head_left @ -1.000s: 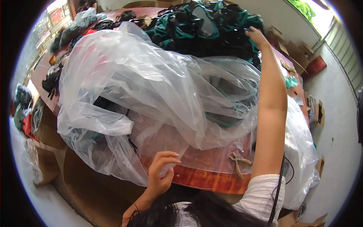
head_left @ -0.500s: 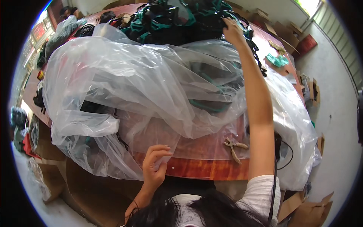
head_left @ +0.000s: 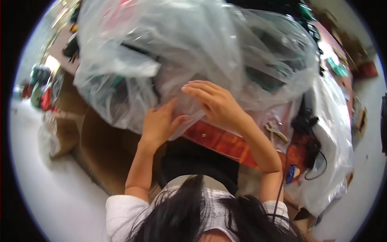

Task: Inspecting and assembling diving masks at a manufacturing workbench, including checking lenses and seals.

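A large clear plastic bag [head_left: 193, 48] lies crumpled over the table, with dark and green items showing dimly through it. My left hand [head_left: 158, 124] is at the bag's near edge, thumb apart from the fingers, whose tips rest against the plastic. Just to its right, my right hand [head_left: 215, 103] reaches over the film with fingers stretched out and slightly curved. Neither hand shows a grip on anything. Slight blur hides whether the right fingertips touch the plastic. A pair of pliers [head_left: 276, 133] with pale handles lies right of my right forearm.
The reddish wooden table [head_left: 225, 144] has its near edge before me. An open cardboard box [head_left: 107, 149] stands below it at left. A black device with a cable [head_left: 309, 143] and a small blue item [head_left: 291, 174] lie at right, beside white plastic sheeting [head_left: 334, 141].
My right hand has come back from the dark and green pile at the far side to beside my left hand. My left hand has stayed near the bag's edge. The view has tilted downward.
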